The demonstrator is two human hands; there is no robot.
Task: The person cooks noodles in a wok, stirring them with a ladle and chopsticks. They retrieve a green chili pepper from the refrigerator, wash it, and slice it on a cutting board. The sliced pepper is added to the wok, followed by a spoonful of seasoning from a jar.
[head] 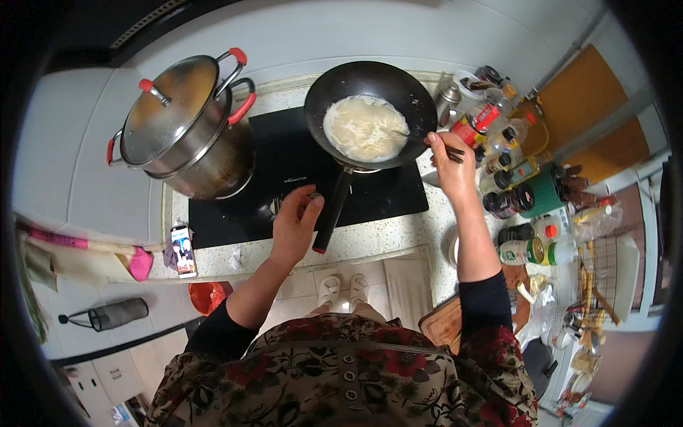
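Note:
My right hand (pixel 452 163) holds a pair of dark chopsticks (pixel 455 155) over the right rim of a black wok (pixel 368 80). Their far tips reach into pale noodles in milky liquid (pixel 365 128). The wok sits on the right burner of a black glass gas hob (pixel 256 213), its handle (pixel 333 213) pointing towards me. Just left of that handle, my left hand (pixel 293 224) is at the hob's front, thumb and fingers curled around what looks like a control knob (pixel 316 196). Another knob (pixel 275 205) shows beside it.
A tall steel steamer pot (pixel 197 155) with a glass lid (pixel 165 117) covers the left burner. A lit phone (pixel 183 251) lies at the counter's left edge. Bottles and jars (pixel 507 181) crowd the right counter. Below them is a wooden cutting board (pixel 443 323).

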